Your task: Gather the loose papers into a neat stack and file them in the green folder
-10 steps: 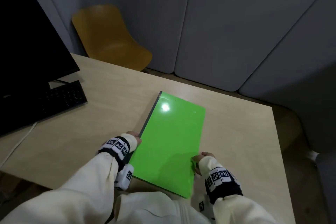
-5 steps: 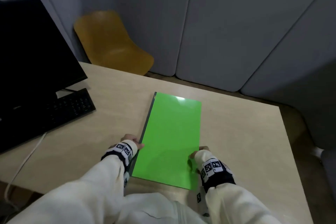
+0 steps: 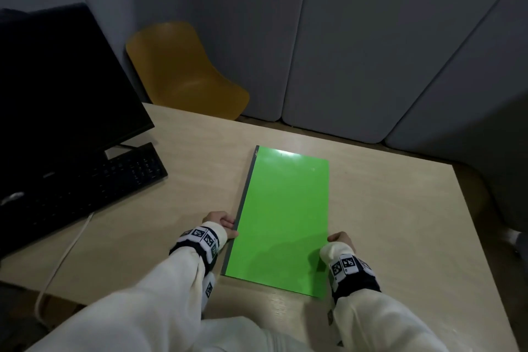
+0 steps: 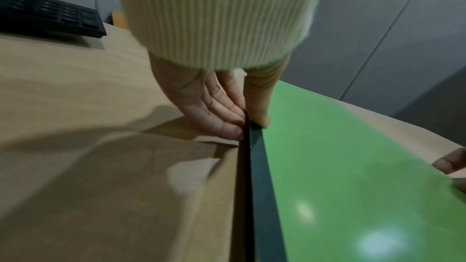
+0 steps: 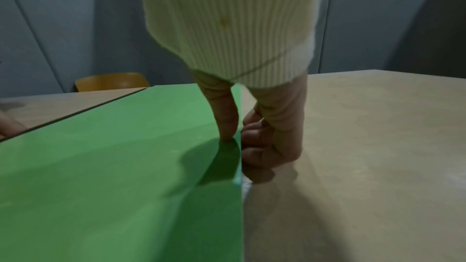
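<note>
On table (image 3: pixel 400 237) — closed green folder (image 3: pixel 283 217) pinched between both hands' fingers (image 4: pixel 221 119).

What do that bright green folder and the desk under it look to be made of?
The green folder looks like glossy plastic or coated card: lamp glare sits on its smooth cover, and a dark grey strip runs along its spine. The desk seems pale wood-grain laminate or veneer with a soft sheen; which one, the pictures cannot settle.

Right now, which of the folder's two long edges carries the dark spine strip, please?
The long edge pinched by the left hand on the green folder; the right hand's edge is plain green.
</note>
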### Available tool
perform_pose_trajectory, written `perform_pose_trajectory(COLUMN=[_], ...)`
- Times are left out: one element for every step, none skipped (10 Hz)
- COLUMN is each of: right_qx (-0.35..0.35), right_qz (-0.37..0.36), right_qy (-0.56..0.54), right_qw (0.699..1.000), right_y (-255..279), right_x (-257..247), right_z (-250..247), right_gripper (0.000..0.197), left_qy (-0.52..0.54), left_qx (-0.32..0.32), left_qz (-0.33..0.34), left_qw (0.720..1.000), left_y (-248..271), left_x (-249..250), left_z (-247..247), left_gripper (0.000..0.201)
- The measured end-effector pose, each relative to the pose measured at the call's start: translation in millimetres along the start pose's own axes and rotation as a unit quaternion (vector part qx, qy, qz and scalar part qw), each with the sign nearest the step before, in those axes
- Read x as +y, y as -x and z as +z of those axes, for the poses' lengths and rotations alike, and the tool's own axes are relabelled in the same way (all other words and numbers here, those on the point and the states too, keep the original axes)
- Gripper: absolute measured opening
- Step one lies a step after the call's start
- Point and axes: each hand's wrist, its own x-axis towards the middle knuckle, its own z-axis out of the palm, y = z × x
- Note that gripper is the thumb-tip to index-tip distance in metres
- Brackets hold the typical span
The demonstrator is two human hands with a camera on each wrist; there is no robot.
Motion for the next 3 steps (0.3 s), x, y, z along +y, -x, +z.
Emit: perform_pose_trajectory(right_qx=[-0.022,-0.023,-0.030], right_qz=[0.022,-0.002,-0.032], right_qy=[0.005,0.028,0.027], right_qw=[0.999,0.999,0.999], right_y=[-7.7,-1.6,9.2], right_x=[-3.2,1.4,6.6], right_z=[-5.4,-7.1,-9.0], right_gripper=[0.034,0.035,0.037], left_qy=[0.034,0.059,0.046], left_qx=[0.023,0.076,0.109], left_qz=[-0.006,-0.016,-0.052], left_qw=[0.999,0.995,0.992], left_y=[4.9,13.3,15.3], left_x=[-7.6,-10.1,-28.8], left_z=[3.9,2.4,-5.9], left_gripper=[0.031,0.018,0.019])
